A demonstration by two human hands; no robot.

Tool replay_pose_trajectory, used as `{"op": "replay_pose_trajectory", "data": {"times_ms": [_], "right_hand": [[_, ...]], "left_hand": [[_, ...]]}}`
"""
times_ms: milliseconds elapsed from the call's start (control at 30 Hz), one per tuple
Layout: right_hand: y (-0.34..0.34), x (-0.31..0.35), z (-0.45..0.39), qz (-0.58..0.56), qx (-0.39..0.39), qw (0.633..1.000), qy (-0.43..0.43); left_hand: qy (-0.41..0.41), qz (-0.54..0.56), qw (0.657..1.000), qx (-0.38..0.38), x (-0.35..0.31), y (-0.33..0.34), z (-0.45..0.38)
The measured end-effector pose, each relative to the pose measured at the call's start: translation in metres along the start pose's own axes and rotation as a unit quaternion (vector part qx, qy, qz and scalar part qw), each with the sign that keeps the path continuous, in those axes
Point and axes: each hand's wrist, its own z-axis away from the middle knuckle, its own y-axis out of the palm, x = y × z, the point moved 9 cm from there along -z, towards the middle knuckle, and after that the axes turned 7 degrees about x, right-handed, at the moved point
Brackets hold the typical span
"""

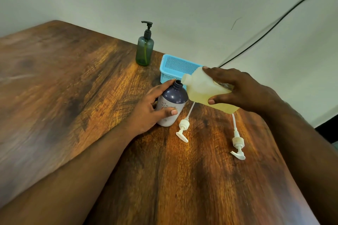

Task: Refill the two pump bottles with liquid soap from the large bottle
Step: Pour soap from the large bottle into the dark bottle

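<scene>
My right hand (pixel 237 89) grips the large translucent bottle (pixel 199 89) of pale yellow soap, tipped on its side with its open neck right beside the mouth of a dark purple bottle (pixel 173 100). That purple bottle stands uncapped on the wooden table (pixel 73 87), and my left hand (pixel 153 107) holds its body, thumb across the label. Two white pump heads lie on the table: one (pixel 182 128) just right of the purple bottle, the other (pixel 237 144) further right under my right wrist. A green pump bottle (pixel 144 51) with a black pump stands at the back.
A light blue perforated basket (pixel 175 67) sits behind the purple bottle near the wall. A black cable (pixel 274 23) runs down the white wall to the table's back edge. The table's right edge falls away close to my right arm.
</scene>
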Motion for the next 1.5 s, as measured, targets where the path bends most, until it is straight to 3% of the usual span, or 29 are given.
{"op": "replay_pose_trajectory", "data": {"times_ms": [700,1500], "right_hand": [[-0.002,0.006,0.0,-0.003,-0.005,1.0,-0.016],[-0.002,0.01,0.0,-0.005,0.001,1.0,-0.021]], "left_hand": [[-0.008,0.04,0.999,-0.003,0.0,0.0,0.0],[-0.012,0.012,1.0,-0.011,-0.003,0.002,0.002]]}}
